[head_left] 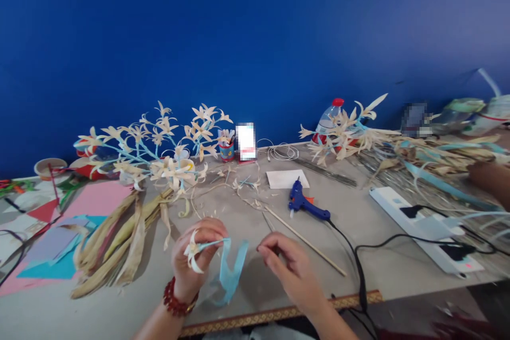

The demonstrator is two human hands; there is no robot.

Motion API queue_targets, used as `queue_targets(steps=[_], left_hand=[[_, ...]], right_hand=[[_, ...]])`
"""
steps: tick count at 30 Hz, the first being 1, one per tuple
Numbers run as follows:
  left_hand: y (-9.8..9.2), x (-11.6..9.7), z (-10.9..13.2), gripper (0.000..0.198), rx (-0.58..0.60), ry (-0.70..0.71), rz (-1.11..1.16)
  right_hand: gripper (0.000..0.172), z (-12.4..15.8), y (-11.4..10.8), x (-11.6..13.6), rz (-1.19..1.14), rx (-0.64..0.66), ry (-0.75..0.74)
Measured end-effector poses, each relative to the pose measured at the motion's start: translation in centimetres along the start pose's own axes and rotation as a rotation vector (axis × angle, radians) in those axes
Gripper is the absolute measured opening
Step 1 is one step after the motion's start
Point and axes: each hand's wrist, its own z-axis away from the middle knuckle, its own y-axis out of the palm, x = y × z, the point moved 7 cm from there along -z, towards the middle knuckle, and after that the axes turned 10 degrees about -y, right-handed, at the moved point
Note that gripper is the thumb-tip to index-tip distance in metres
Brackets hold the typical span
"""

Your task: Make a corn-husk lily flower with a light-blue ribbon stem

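At far left of the frame, a small round tub (50, 167) sits on the surface (358, 234), its contents too small to tell. Next come coloured paper sheets (59, 244) and dried husks (119, 244). Low in the middle, my left hand (195, 257) pinches a husk flower (193, 252), with a blue ribbon (231, 271) trailing from its stem. Behind, a little cup (227, 151) holds small upright sticks. My right hand (285, 265) hovers beside the ribbon, fingers curled narrow; I cannot tell whether it grips anything. Further right lie a glue gun (305, 202) and a red-capped bottle (329, 119).

no readable text, labels or numbers
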Motion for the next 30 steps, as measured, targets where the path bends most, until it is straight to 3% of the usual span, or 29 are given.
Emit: queue_targets(steps=[4, 9, 12, 19, 22, 24, 28, 30], left_hand=[[-0.3, 1.1, 0.0, 0.004, -0.024, -0.080, 0.112], [0.2, 2.9, 0.1, 0.012, -0.027, -0.237, 0.221], [0.9, 3.1, 0.3, 0.012, 0.007, -0.267, 0.291], [1.3, 3.9, 0.9, 0.018, 0.017, -0.383, 0.418], [1.5, 4.5, 0.9, 0.018, 0.024, -0.413, 0.498], [1.6, 4.8, 0.9, 0.018, 0.030, -0.420, 0.548], [1.7, 5.4, 0.9, 0.025, 0.019, -0.467, 0.554], [1.7, 5.7, 1.0, 0.026, 0.015, -0.481, 0.554]], right_hand=[[0.018, 0.3, -1.3, -2.0, 0.356, 0.105, 0.014], [0.009, 2.8, -2.8, -4.0, 0.787, 0.250, 0.092], [0.018, 3.7, -2.8, -4.4, 0.889, 0.273, 0.125], [0.006, 3.5, -3.6, -5.0, 0.983, 0.398, 0.209], [0.006, 3.4, -4.9, -5.5, 0.843, 0.358, 0.333], [0.013, 3.8, -5.2, -5.8, 0.529, 0.309, 0.418], [0.036, 5.7, -2.6, -5.4, -0.303, 0.261, 0.554], [0.043, 6.6, -1.0, -4.8, -0.473, 0.261, 0.599]])
